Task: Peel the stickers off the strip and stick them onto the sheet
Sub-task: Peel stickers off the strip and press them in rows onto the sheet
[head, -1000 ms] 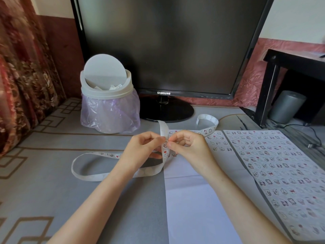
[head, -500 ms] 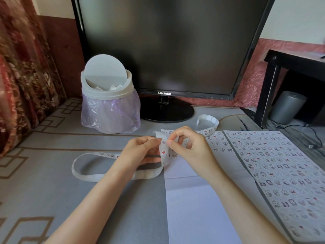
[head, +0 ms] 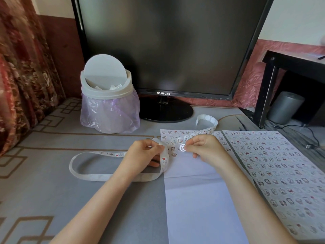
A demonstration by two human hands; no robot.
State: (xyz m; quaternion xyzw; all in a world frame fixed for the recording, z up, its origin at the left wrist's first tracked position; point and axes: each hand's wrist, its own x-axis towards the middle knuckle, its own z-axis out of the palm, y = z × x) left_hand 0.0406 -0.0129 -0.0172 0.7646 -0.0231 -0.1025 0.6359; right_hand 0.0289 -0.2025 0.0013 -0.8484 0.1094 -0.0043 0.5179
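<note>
The sheet (head: 202, 208) lay flat before me, its top rows filled. The strip (head: 109, 153), limp and light, I judged, looped leftward, and my left hand (head: 144, 155) gripped its bend. My right hand (head: 205, 148) pinched one flimsy, probably tacky sticker (head: 182, 147) by its rim, over the sheet.

- The monitor (head: 167, 44) is cut off by the upper edge.
- The strip (head: 88, 175) is hidden where it runs behind the left grip (head: 142, 155) and the right grip (head: 205, 148).
- The sticker (head: 182, 148) in the right grip is partly covered by fingertips (head: 189, 142); its print cannot be made out.
- The filled sheet (head: 281, 173) is cut off at the right and lower edges, its nearest prints blurred.
</note>
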